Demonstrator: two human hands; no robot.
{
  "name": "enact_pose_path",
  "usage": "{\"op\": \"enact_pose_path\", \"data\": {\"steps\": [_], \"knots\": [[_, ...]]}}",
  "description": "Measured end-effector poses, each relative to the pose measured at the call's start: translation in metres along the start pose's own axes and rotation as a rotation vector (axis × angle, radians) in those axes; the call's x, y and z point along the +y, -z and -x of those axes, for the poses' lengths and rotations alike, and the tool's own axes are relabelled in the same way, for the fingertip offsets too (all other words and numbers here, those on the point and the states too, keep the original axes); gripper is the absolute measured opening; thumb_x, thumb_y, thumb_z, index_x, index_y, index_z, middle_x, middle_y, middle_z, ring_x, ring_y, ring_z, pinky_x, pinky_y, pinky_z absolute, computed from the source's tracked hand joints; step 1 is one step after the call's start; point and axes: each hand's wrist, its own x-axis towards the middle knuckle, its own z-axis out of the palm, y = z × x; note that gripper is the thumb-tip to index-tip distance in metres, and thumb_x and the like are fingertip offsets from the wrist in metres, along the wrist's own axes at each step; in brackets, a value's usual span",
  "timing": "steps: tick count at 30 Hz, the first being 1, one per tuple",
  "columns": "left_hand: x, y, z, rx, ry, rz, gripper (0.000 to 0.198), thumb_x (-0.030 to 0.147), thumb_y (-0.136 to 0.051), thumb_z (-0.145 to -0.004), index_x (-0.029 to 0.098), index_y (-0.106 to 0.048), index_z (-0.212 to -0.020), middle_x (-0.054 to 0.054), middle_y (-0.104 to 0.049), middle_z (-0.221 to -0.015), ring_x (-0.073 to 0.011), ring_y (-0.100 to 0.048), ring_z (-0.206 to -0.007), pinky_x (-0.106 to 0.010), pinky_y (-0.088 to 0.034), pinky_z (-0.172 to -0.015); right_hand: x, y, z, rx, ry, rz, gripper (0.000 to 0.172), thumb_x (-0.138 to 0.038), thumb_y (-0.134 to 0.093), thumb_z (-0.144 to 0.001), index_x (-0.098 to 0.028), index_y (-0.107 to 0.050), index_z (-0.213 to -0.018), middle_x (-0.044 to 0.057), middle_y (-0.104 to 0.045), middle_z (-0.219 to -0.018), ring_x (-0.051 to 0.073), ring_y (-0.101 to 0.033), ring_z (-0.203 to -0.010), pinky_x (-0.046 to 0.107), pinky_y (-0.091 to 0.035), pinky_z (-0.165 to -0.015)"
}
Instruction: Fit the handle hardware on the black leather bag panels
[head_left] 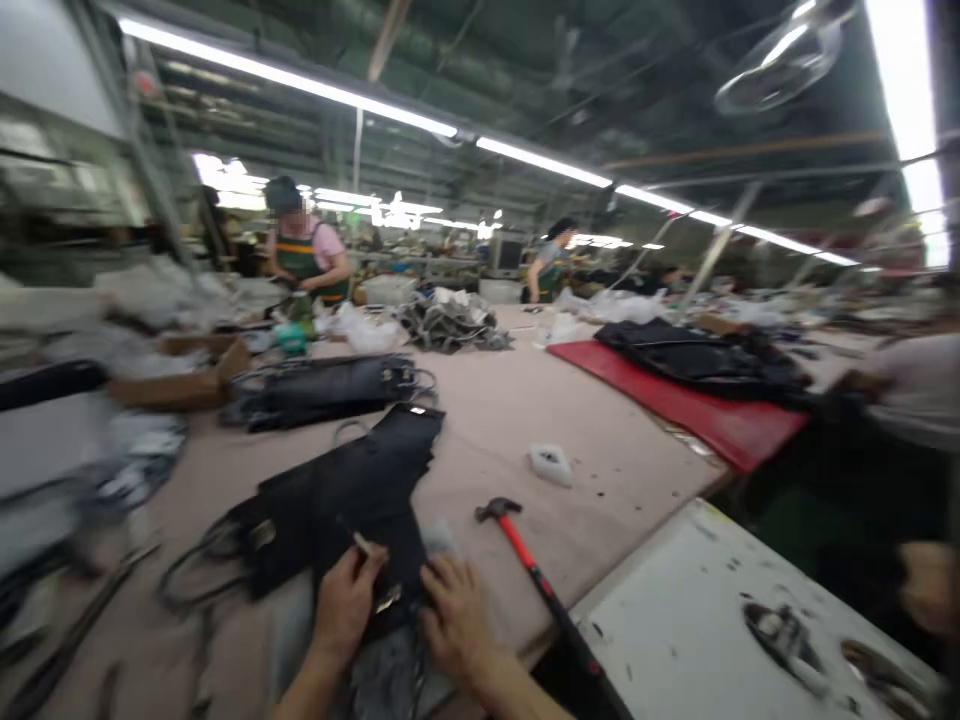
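Observation:
A black leather bag piece (337,500) lies spread on the table in front of me, with a looped handle at its left and small metal fittings on it. Over its near part, my left hand (346,600) is closed, thumb and finger pinching a small pale strip (365,545) whose kind I cannot make out. My right hand (457,612) rests with fingers stretched out along the leather's right edge, beside some clear plastic. A shiny metal fitting (388,600) shows on the leather between my hands. To the right lies a claw hammer (525,555) with a red and black handle.
Behind the leather is a stack of black bags (322,388), near a cardboard box (184,375). A white block (551,463) sits on the table (480,420). Black pieces lie on a red sheet (675,410). A white board (675,610) adjoins at right. Several people are around.

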Motion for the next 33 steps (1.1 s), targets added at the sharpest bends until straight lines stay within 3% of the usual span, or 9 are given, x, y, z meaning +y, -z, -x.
{"op": "enact_pose_path", "data": {"steps": [3,7,11,14,16,22,26,29,33], "knots": [[-0.011,0.044,0.014,0.017,0.004,-0.038,0.038,0.052,-0.054,-0.084,0.018,-0.071,-0.086,-0.007,-0.076,-0.081,-0.0247,-0.072,-0.080,-0.034,-0.054,-0.073,-0.001,-0.003,0.002,0.008,0.060,0.038,0.050,-0.023,-0.053,-0.092,-0.021,-0.057,-0.142,0.013,-0.054,-0.150,0.034,-0.046,-0.140,0.059,-0.032,-0.117],[-0.033,0.114,0.043,0.122,0.134,-0.381,0.035,0.048,-0.051,-0.083,0.018,-0.066,-0.073,-0.006,-0.070,-0.069,-0.0203,-0.064,-0.067,-0.029,-0.044,-0.063,0.009,-0.007,0.000,0.062,0.145,0.068,0.045,-0.025,-0.050,-0.096,-0.019,-0.057,-0.140,0.014,-0.055,-0.148,0.033,-0.046,-0.138,0.057,-0.034,-0.115],[-0.061,0.179,0.071,0.145,0.308,-0.684,0.035,0.047,-0.049,-0.085,0.020,-0.062,-0.066,-0.007,-0.069,-0.067,-0.0217,-0.064,-0.067,-0.029,-0.039,-0.061,0.016,-0.012,0.003,0.084,0.190,0.108,0.045,-0.029,-0.049,-0.098,-0.019,-0.056,-0.141,0.014,-0.056,-0.147,0.033,-0.047,-0.136,0.057,-0.035,-0.113],[-0.074,0.210,0.077,0.106,0.424,-0.860,0.037,0.048,-0.047,-0.086,0.021,-0.063,-0.067,-0.010,-0.072,-0.071,-0.0261,-0.069,-0.074,-0.030,-0.040,-0.062,0.017,-0.012,0.003,0.082,0.196,0.119,0.046,-0.030,-0.048,-0.098,-0.020,-0.055,-0.142,0.014,-0.056,-0.146,0.033,-0.047,-0.136,0.058,-0.035,-0.112],[-0.080,0.221,0.073,0.065,0.454,-0.962,0.039,0.049,-0.046,-0.087,0.020,-0.065,-0.071,-0.012,-0.075,-0.076,-0.0295,-0.071,-0.080,-0.031,-0.043,-0.063,0.014,-0.010,0.003,0.068,0.187,0.116,0.046,-0.029,-0.048,-0.098,-0.019,-0.054,-0.143,0.014,-0.055,-0.147,0.033,-0.046,-0.137,0.057,-0.035,-0.113],[-0.078,0.210,0.055,-0.130,0.452,-1.238,0.049,0.052,-0.038,-0.093,0.015,-0.071,-0.087,-0.020,-0.076,-0.089,-0.0383,-0.072,-0.086,-0.041,-0.050,-0.071,0.003,0.001,0.001,0.004,0.104,0.109,0.048,-0.030,-0.050,-0.098,-0.017,-0.054,-0.144,0.013,-0.053,-0.150,0.031,-0.042,-0.141,0.054,-0.029,-0.118],[-0.061,0.192,0.059,-0.053,0.269,-1.409,0.045,0.042,-0.033,-0.099,0.014,-0.068,-0.096,-0.018,-0.074,-0.098,-0.0348,-0.071,-0.089,-0.039,-0.051,-0.073,0.000,0.005,0.001,-0.010,0.077,0.098,0.050,-0.028,-0.051,-0.096,-0.017,-0.053,-0.144,0.014,-0.052,-0.151,0.032,-0.040,-0.142,0.054,-0.026,-0.119],[-0.049,0.171,0.062,0.007,0.060,-1.351,0.040,0.036,-0.034,-0.100,0.014,-0.067,-0.095,-0.016,-0.072,-0.103,-0.0306,-0.069,-0.089,-0.035,-0.049,-0.069,-0.001,0.006,0.000,-0.011,0.080,0.094,0.051,-0.027,-0.052,-0.095,-0.017,-0.052,-0.145,0.014,-0.051,-0.151,0.031,-0.039,-0.142,0.054,-0.025,-0.119],[-0.037,0.125,0.059,-0.049,-0.173,-1.076,0.029,0.032,-0.042,-0.101,0.019,-0.068,-0.097,-0.010,-0.072,-0.108,-0.0263,-0.068,-0.092,-0.035,-0.049,-0.075,0.000,0.005,0.000,-0.023,0.074,0.087,0.050,-0.027,-0.052,-0.096,-0.017,-0.051,-0.145,0.013,-0.050,-0.152,0.031,-0.038,-0.144,0.054,-0.023,-0.120]]}}
